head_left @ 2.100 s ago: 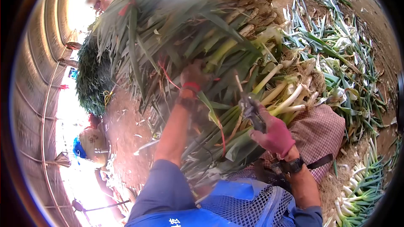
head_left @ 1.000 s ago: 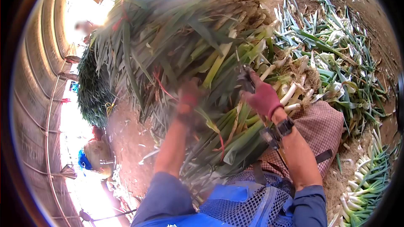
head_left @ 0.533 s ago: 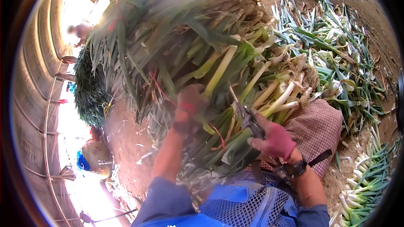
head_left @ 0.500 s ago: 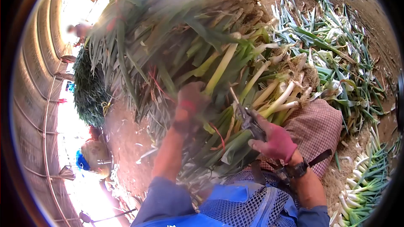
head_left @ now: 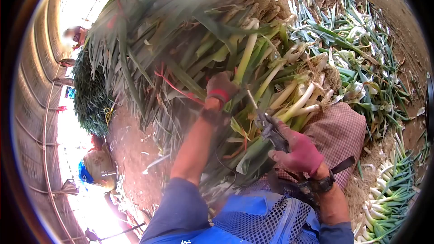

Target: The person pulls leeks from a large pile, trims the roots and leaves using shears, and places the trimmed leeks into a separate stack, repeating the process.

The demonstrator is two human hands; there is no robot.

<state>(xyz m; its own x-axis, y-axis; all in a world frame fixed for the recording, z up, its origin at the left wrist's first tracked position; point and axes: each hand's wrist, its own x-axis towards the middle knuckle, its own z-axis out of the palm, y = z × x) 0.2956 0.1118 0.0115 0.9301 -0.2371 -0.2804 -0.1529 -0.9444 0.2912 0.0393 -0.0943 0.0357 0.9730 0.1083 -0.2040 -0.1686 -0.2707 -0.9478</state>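
My left hand [head_left: 221, 86], in a glove with a red cuff, is closed around a green onion [head_left: 247, 54], whose pale stem slants up from it. In my right hand [head_left: 299, 152], in a pink glove, sits a dark metal air-gun-like tool [head_left: 272, 132]; its thin nozzle points up and left beside the stem. Loose onions with white stems and roots [head_left: 302, 103] lie just above the tool. A large pile of long-leaved green onions [head_left: 176, 40] rises beyond both hands.
Stripped leaves [head_left: 348, 49] cover the ground at upper right. Cleaned onions [head_left: 384, 194] lie in a row at lower right. A dark green bundle [head_left: 90, 92] stands at left, near the curved greenhouse wall [head_left: 36, 108]. Another person [head_left: 77, 35] is at upper left.
My left hand has moved right and up, nearer the nozzle, and now grips the onion stem. The right hand with the tool has barely moved.
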